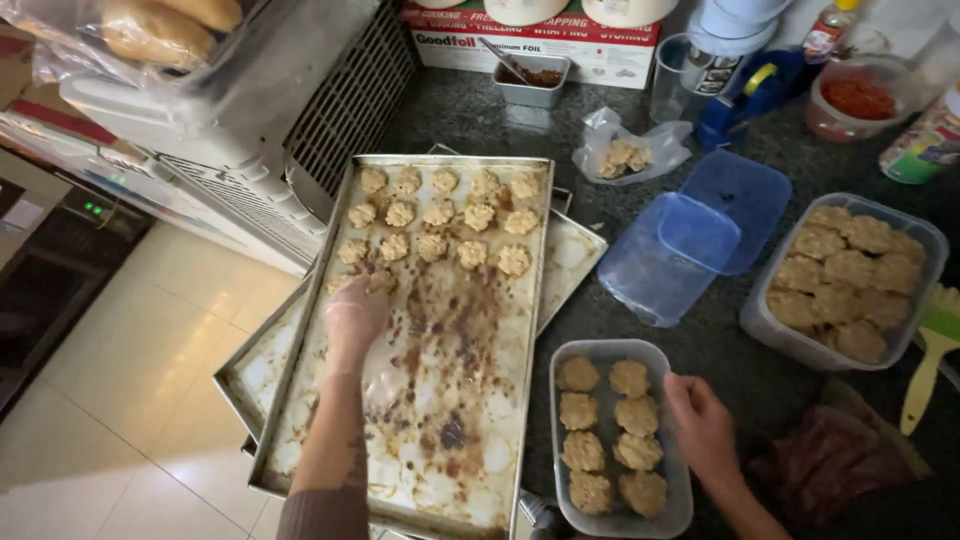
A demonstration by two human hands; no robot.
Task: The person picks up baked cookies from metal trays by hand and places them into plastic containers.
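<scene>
A long stained metal baking tray (470, 420) lies in front of me with several pale cookies (440, 215) in rows at its far end. My left hand (355, 315), in a thin clear glove, reaches over the tray's left side and touches a cookie (380, 281) in the nearest row; its fingers look curled around it. My right hand (700, 420) rests on the right rim of a clear plastic tub (668, 500) that holds several cookies (610, 430) in two columns.
A second tray (575, 255) lies under the first. A larger clear tub (925, 235) of cookies stands at right, with two blue lids (690, 240) beside it. A plastic bag with cookies (625, 155), a yellow brush (930, 355), jars and a foil box (600, 45) sit behind.
</scene>
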